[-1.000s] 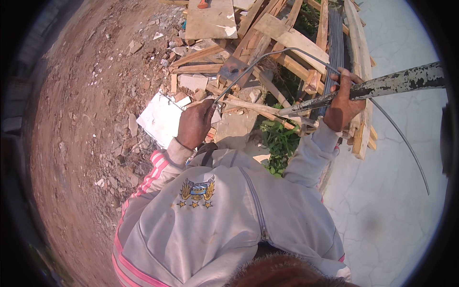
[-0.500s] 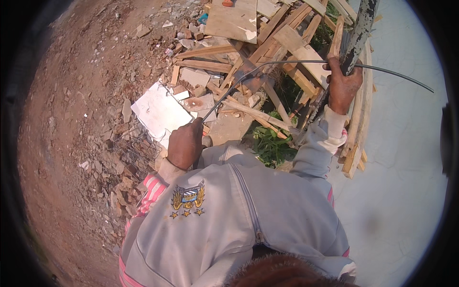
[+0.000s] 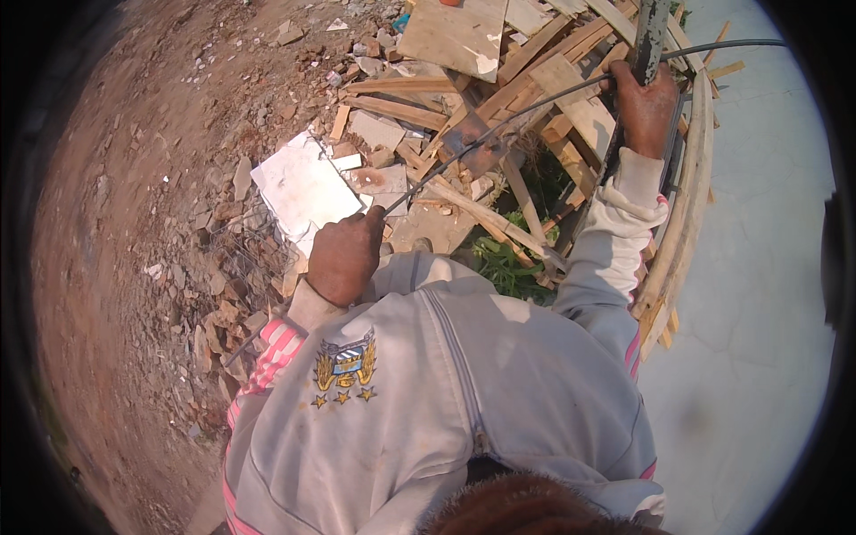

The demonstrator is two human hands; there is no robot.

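Starting closest in: grey zip jacket [image 3: 446,383] with a crest on the chest, pink-striped cuffs.

Just past that, left hand [image 3: 346,254] balled into a fist, fingers wrapped right around the near end of a thin dark rod [image 3: 428,185]. No gap showing in that grip.

Following the rod up and to the right, over the scrap timber pile [image 3: 419,89], straight to the right hand [image 3: 644,107]. Fingers curled tight there too, clamped round a weathered grey bar [image 3: 649,36]. Can't tell if the rod is pinched in that same fist or just passing under it. Beyond the fist, bends off to the right in a long arc.

Now the change. A second ago: bar lying almost flat across the right side, rod bowed up in a loose hoop between the fists. Now: bar swung up near vertical at the top edge, right arm stretched further out, rod pulled much straighter between the two hands. Reads like tension going into it, not slack.

Round about: white flat sheet [image 3: 303,187] and a crumpled bit of wire mesh [image 3: 254,250] beside the left fist, green weeds [image 3: 508,263] poking through the planks, rubbly dirt [image 3: 134,178] on the left, pale paving [image 3: 758,312] far right.
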